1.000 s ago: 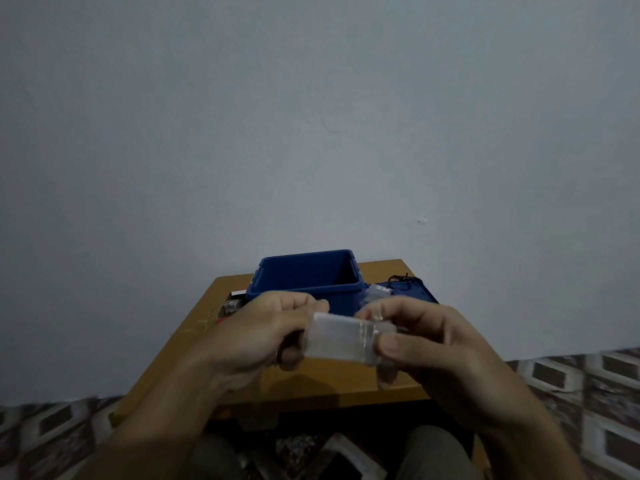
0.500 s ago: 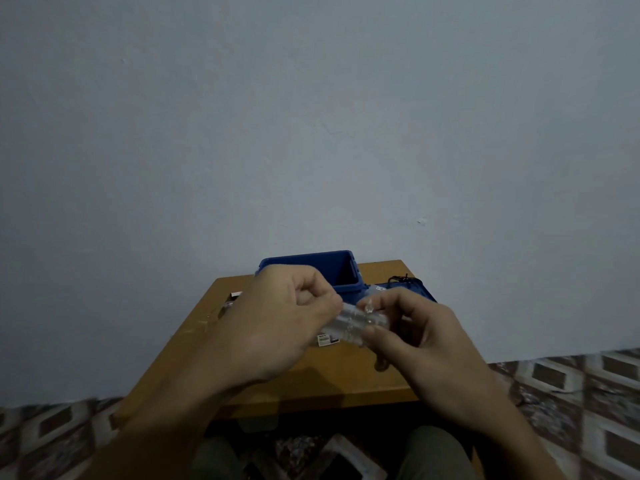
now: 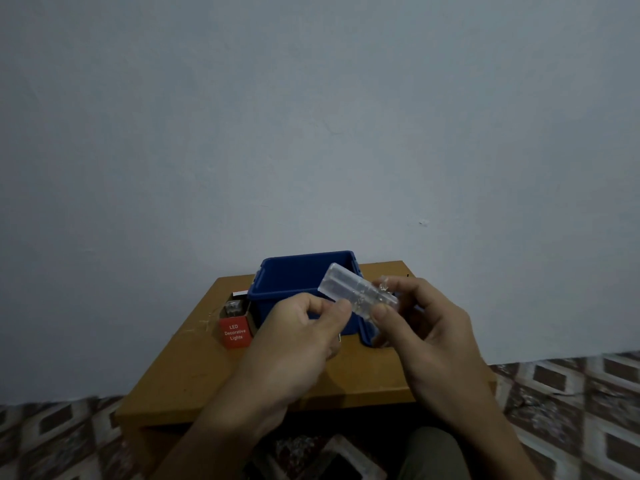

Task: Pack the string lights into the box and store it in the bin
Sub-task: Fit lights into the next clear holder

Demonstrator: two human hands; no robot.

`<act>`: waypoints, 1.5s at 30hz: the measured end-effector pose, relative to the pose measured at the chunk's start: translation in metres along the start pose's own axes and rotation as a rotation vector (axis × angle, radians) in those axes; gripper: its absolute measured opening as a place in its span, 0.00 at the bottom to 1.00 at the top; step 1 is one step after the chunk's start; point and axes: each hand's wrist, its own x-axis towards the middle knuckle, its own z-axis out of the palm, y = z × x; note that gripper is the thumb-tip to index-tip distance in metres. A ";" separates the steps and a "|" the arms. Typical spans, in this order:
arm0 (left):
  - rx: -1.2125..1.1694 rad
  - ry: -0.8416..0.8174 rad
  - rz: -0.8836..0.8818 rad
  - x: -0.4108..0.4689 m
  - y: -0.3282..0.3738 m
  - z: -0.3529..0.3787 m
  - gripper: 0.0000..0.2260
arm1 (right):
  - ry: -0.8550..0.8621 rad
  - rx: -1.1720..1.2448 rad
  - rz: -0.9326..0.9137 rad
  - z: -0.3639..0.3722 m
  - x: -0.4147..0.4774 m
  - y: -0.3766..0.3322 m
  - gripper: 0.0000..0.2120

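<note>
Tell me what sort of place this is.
Probably a room at home: a low wooden table against a bare wall, patterned floor tiles, and a blue bin.

The person's 2 hands [image 3: 363, 341] were bare, with no rings, watch or gloves on them. The left hand [image 3: 298, 341] and the right hand [image 3: 426, 327] each led back to a forearm left uncovered as far as the bottom edge; no sleeve showed on either. Low down on the right, a knee in dull olive-grey cloth [image 3: 433, 452] was visible, plain and without markings.
</note>
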 end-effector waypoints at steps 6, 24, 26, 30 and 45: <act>-0.059 -0.167 0.089 0.004 0.005 -0.008 0.10 | -0.068 0.170 0.101 -0.007 0.004 -0.006 0.13; -0.129 -0.337 0.099 0.009 0.001 -0.024 0.15 | -0.311 0.430 0.277 -0.018 0.007 -0.013 0.18; -0.187 -0.361 0.081 0.009 0.000 -0.025 0.14 | -0.308 0.440 0.285 -0.018 0.007 -0.013 0.17; -0.200 -0.366 0.080 0.008 0.000 -0.023 0.14 | -0.297 0.433 0.280 -0.018 0.008 -0.013 0.16; 0.023 -0.267 0.125 0.008 -0.007 -0.023 0.10 | -0.135 0.400 0.277 -0.015 0.009 -0.002 0.17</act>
